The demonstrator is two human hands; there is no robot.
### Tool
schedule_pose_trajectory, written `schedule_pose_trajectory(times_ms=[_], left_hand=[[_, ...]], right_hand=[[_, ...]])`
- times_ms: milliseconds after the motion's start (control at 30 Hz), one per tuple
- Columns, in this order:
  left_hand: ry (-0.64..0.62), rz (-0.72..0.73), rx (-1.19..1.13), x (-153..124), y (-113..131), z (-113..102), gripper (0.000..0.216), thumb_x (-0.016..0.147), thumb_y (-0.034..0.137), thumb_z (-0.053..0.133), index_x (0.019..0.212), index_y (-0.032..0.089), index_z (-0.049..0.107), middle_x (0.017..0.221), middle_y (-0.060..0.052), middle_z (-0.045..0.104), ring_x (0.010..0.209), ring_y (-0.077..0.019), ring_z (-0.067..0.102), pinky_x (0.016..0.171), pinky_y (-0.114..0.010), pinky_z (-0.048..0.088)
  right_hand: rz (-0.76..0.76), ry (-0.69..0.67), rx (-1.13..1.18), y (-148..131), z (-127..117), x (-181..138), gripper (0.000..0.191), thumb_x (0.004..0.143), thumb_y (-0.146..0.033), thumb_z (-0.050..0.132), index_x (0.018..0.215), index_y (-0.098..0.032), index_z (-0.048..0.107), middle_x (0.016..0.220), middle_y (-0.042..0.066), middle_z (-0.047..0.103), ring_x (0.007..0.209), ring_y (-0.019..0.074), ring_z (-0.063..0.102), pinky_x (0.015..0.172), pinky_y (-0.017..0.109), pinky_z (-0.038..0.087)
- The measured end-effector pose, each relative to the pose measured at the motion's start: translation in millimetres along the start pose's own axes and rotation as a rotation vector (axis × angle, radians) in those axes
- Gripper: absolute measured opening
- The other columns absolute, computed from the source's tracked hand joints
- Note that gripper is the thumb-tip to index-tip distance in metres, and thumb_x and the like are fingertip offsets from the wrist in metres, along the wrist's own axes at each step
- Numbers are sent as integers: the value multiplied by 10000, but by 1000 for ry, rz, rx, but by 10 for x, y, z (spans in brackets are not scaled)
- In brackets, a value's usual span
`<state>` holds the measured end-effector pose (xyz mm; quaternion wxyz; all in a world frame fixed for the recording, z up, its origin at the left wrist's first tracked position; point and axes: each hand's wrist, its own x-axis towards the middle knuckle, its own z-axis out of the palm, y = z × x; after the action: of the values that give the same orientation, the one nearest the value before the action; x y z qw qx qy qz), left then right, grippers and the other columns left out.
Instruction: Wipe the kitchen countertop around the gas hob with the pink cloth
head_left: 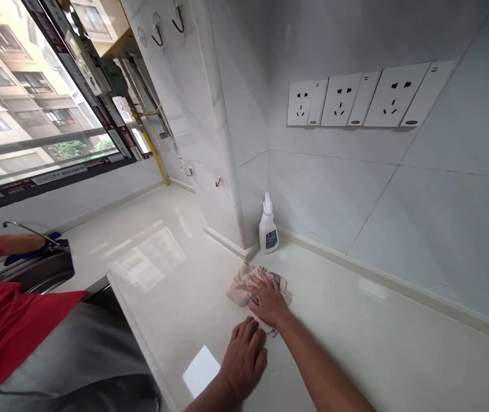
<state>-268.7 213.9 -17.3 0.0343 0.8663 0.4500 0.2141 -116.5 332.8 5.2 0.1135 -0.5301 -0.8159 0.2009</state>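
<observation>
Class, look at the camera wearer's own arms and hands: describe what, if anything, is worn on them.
The left hand and right hand are both bare, with no glove. The left forearm and right forearm show no sleeve as far as the picture reaches, and no watch or bracelet is visible on either wrist.

- Bottle [269,227] just past right fingers [256,290]; blocks the corner.
- Pillar [212,177] past them too, left of bottle.
- Counter [158,303] left of left fingers [244,331]: free pass.
- Wall [334,189] behind bottle, running right: hard stop.
</observation>
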Motion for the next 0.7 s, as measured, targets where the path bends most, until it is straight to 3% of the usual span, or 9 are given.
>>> schedule_pose_trajectory(times_ms=[200,367,500,600,700], left_hand=[[79,19,33,-50,-95,72,264,960,228,527,1199,208,637,1411,-167,612,1381,-321,536,1101,-533,504],[78,38,4,-33,-139,112,294,980,235,531,1255,214,633,1411,-140,614,1392,-297,523,1121,-515,495],[84,22,-16,-14,-155,142,246,985,220,514,1182,214,661,1374,-128,633,1366,-292,545,1111,-508,506],[126,12,-69,-25,-210,156,238,983,235,506,1140,218,683,1342,-127,654,1325,-290,579,1084,-512,533],[204,-46,-121,-36,-277,130,270,999,243,457,1143,220,684,1309,-123,662,1263,-269,612,1050,-501,563]], right_hand=[[196,117,-37,236,65,-590,530,998,-486,489,1497,-331,579,1729,19,329,1625,354,137,1297,607,116],[298,161,-46,20,313,-1396,593,1006,-562,477,1559,-354,516,1751,20,259,1627,399,114,1289,670,140],[233,180,83,-125,463,-2030,605,1011,-619,454,1577,-407,479,1743,-10,272,1627,366,145,1287,667,220],[252,255,216,122,440,-2616,567,1042,-595,342,1522,-384,559,1710,-12,360,1583,275,322,1271,522,363],[455,453,139,731,335,-3442,609,1011,-602,294,1445,-360,646,1667,-2,434,1561,274,365,1268,509,382]])
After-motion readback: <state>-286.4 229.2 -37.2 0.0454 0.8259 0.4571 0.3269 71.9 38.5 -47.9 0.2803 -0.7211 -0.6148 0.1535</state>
